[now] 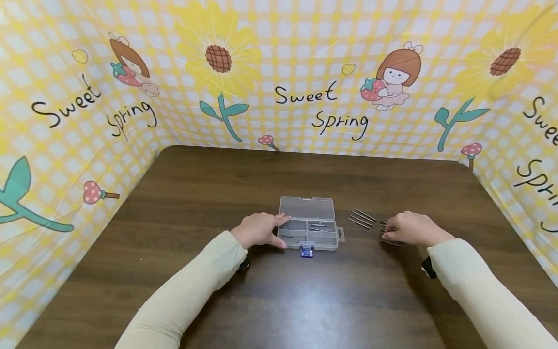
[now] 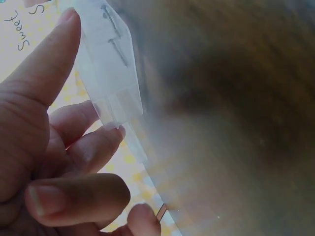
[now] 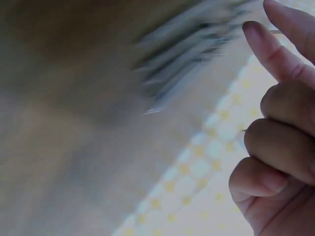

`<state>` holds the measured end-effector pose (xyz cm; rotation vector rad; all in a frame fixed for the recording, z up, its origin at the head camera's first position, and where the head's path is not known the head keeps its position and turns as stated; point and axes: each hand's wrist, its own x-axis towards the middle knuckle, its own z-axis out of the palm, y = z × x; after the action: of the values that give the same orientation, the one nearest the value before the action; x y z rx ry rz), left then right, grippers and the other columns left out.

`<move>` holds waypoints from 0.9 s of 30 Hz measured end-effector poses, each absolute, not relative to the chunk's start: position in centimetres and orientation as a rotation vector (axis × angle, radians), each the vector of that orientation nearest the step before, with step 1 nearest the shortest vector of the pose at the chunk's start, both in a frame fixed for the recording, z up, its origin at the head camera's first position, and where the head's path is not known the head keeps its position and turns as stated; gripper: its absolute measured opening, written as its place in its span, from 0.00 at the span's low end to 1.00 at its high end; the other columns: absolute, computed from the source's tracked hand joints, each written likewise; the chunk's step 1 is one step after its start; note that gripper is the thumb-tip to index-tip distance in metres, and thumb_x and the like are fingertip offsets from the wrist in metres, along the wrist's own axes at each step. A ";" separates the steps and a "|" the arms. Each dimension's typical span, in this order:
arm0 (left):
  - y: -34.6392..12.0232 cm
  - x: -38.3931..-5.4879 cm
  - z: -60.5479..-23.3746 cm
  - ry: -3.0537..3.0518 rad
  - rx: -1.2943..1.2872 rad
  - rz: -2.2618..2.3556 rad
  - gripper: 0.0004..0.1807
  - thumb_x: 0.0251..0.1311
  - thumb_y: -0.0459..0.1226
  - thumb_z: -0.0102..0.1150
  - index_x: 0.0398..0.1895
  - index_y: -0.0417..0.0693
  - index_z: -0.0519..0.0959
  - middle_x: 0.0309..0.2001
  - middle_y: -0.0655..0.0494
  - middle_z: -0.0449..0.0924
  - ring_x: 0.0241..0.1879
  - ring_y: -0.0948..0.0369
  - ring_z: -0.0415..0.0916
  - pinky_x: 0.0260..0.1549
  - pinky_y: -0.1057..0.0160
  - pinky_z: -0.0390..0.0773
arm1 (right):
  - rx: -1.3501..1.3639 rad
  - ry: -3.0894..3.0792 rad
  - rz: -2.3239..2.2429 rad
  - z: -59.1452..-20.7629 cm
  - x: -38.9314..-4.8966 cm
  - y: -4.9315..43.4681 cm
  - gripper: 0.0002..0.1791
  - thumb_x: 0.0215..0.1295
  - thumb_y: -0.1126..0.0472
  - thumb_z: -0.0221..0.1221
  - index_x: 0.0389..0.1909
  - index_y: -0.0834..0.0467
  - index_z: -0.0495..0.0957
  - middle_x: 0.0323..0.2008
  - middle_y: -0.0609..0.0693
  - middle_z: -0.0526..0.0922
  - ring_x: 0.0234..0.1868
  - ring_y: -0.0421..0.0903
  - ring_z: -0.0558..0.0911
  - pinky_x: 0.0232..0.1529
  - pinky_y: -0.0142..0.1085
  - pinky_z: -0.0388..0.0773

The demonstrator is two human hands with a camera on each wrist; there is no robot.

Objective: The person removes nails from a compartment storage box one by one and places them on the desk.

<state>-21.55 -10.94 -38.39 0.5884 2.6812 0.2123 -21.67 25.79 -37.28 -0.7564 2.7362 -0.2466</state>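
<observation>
An open clear plastic compartment box (image 1: pixel 323 248) stands on the table, its lid (image 1: pixel 306 208) laid back and a blue latch (image 1: pixel 307 252) at the front. My left hand (image 1: pixel 259 230) grips its left end, thumb at the front corner and fingers toward the hinge side. Inside lie several thin metal nails (image 2: pixel 118 51). To the right of the box, a row of loose nails (image 1: pixel 362 219) lies on the wood. My right hand (image 1: pixel 411 228) reaches down over a second row of nails (image 1: pixel 392 243), partly covering it; whether its thumb and index finger hold one I cannot tell.
The dark wooden table (image 1: pixel 218 184) is bordered by a yellow checked cloth (image 1: pixel 305 58) at the back and both sides. A hanging tab (image 1: pixel 341 234) sticks out from the box's right end, toward the loose nails.
</observation>
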 end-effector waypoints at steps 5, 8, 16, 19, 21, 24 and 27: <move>-11.0 -21.7 -38.3 2.693 0.562 0.186 0.44 0.49 0.55 0.69 0.71 0.64 0.63 0.70 0.64 0.60 0.66 0.51 0.64 0.33 0.57 0.74 | -0.853 2.800 -0.290 -35.8 -22.1 23.4 0.06 0.62 0.55 0.61 0.34 0.52 0.85 0.29 0.41 0.84 0.28 0.39 0.79 0.29 0.42 0.75; -11.1 -21.8 -38.3 2.699 0.565 0.189 0.44 0.49 0.55 0.69 0.71 0.64 0.63 0.70 0.63 0.60 0.65 0.51 0.64 0.33 0.55 0.75 | -0.887 2.810 -0.288 -35.8 -22.7 21.6 0.08 0.62 0.56 0.62 0.37 0.54 0.85 0.34 0.45 0.85 0.32 0.43 0.81 0.32 0.45 0.77; -11.0 -21.7 -38.3 2.709 0.576 0.187 0.44 0.48 0.55 0.70 0.71 0.64 0.64 0.69 0.63 0.62 0.65 0.51 0.65 0.36 0.53 0.75 | -1.001 2.740 -0.269 -36.9 -24.3 16.4 0.09 0.61 0.60 0.62 0.41 0.55 0.85 0.40 0.48 0.86 0.39 0.46 0.83 0.38 0.45 0.78; -10.8 -21.7 -38.1 2.706 0.580 0.161 0.44 0.48 0.55 0.69 0.71 0.64 0.64 0.69 0.62 0.62 0.65 0.52 0.65 0.36 0.53 0.75 | -1.025 2.714 -0.241 -37.1 -24.6 14.8 0.09 0.60 0.61 0.61 0.40 0.54 0.86 0.41 0.48 0.86 0.43 0.47 0.83 0.40 0.45 0.78; -10.7 -21.7 -38.0 2.697 0.581 0.144 0.44 0.48 0.55 0.69 0.71 0.65 0.64 0.69 0.62 0.62 0.65 0.52 0.65 0.35 0.54 0.75 | -1.037 2.705 -0.207 -37.3 -24.7 14.0 0.09 0.59 0.62 0.62 0.40 0.53 0.87 0.42 0.48 0.86 0.45 0.47 0.83 0.41 0.45 0.78; -10.4 -21.7 -37.8 2.691 0.587 0.108 0.44 0.48 0.55 0.69 0.71 0.66 0.64 0.69 0.61 0.63 0.65 0.52 0.65 0.33 0.55 0.75 | -1.054 2.696 -0.128 -37.6 -24.9 13.0 0.09 0.58 0.63 0.63 0.38 0.52 0.88 0.41 0.47 0.86 0.46 0.47 0.82 0.42 0.45 0.78; -10.3 -21.6 -37.7 2.688 0.589 0.072 0.44 0.47 0.56 0.69 0.71 0.67 0.63 0.69 0.61 0.63 0.64 0.52 0.66 0.30 0.57 0.74 | -1.081 2.689 -0.052 -37.9 -25.0 12.3 0.10 0.57 0.66 0.62 0.36 0.52 0.88 0.39 0.47 0.86 0.44 0.46 0.83 0.39 0.43 0.79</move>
<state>-21.64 -10.26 -37.67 0.5890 2.6879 0.0716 -24.97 12.34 -37.94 -1.0812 2.6886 -0.0521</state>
